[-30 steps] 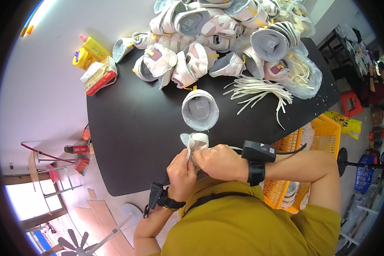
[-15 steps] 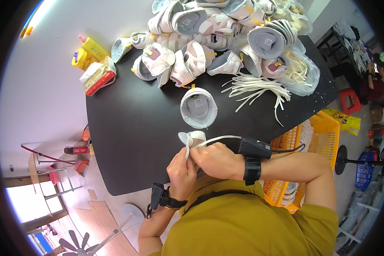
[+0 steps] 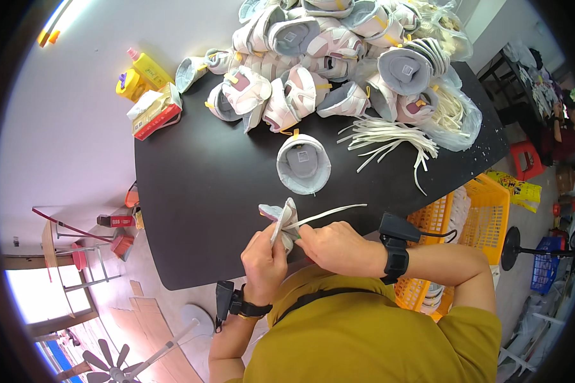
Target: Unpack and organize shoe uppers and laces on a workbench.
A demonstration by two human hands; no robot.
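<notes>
My left hand is closed around the edge of a small pale shoe upper, held above the table's near edge. A flat white shoelace passes out of the upper, its loose end pointing right. Close beside the upper, my right hand is closed, knuckles up; a tiny green bit shows at its fingertips, and the rest of what it grips is hidden. Another shoe upper stands on the black table just beyond my hands, its grey lined opening facing up and a yellow loop at its far side.
Many pale pink and white shoe uppers are heaped at the far side. Loose white laces lie right of them, beside a clear bag of laces. A tissue box and yellow bottles stand far left. Orange baskets sit right.
My right hand has moved slightly right and down, away from the upper. The upper has turned more upright, and the lace's free end now hangs out to the right.
</notes>
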